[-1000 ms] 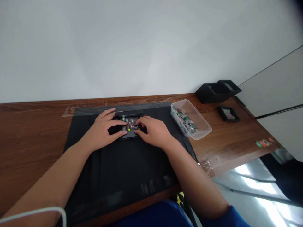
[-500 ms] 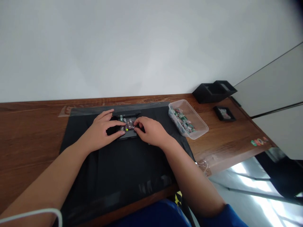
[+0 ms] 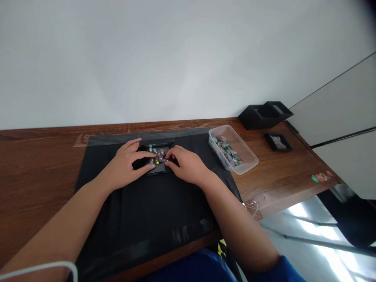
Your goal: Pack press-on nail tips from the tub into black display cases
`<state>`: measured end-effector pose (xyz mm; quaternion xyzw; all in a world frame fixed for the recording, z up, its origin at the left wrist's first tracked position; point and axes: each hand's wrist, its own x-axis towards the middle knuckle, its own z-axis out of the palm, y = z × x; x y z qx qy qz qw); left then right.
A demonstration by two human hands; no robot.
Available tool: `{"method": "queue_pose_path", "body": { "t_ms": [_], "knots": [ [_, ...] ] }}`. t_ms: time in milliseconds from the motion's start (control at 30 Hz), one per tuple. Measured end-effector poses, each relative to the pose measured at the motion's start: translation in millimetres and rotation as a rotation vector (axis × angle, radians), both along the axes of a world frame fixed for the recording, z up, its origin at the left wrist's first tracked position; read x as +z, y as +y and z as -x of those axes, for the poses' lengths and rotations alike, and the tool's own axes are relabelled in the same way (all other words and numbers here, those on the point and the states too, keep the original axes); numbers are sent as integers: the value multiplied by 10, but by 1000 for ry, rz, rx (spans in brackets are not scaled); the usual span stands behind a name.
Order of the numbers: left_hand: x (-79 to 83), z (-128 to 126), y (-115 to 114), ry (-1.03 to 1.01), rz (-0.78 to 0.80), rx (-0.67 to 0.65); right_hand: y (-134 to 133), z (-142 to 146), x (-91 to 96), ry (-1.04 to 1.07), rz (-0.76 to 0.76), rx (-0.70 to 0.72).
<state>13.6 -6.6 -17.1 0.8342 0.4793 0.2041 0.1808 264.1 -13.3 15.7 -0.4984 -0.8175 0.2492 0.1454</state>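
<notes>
Small shiny clear-wrapped pieces (image 3: pixel 160 154), pinkish and greenish, lie together in a shallow black tray (image 3: pixel 160 171) on the black mat. My left hand (image 3: pixel 125 162) lies at the tray's left side, fingers spread. Its index finger and thumb tips touch the leftmost pieces. From the right, my right hand (image 3: pixel 188 164) reaches in with curled fingers, thumb and index close together on a wrapped piece at the right end of the group. The fingers partly cover that piece. A bright yellow-green spot shows among the pieces near the left fingertips.
A clear plastic box (image 3: pixel 243 156) with many green and pink wrapped pieces stands to the right of the mat (image 3: pixel 158 211). Beyond it are a black two-part bin (image 3: pixel 258 117) and a small black tray (image 3: pixel 277 141) with wrapped pieces. A white wall rises behind the table.
My right thumb and index finger have shifted slightly left against the wrapped pieces. My left hand stays almost in place.
</notes>
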Motion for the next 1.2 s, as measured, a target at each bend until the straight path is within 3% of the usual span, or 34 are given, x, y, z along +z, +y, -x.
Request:
{"method": "queue_pose_path", "body": {
  "t_ms": [433,733,1200],
  "knots": [
    [6,-1,-4,-4,10,-3,-38,-15,80,48,28,111],
    [-19,18,13,-13,-5,-21,-64,27,117,37,-22,-28],
    [-12,15,11,32,26,-16,-62,71,26,-16,-76,22]
  ]
}}
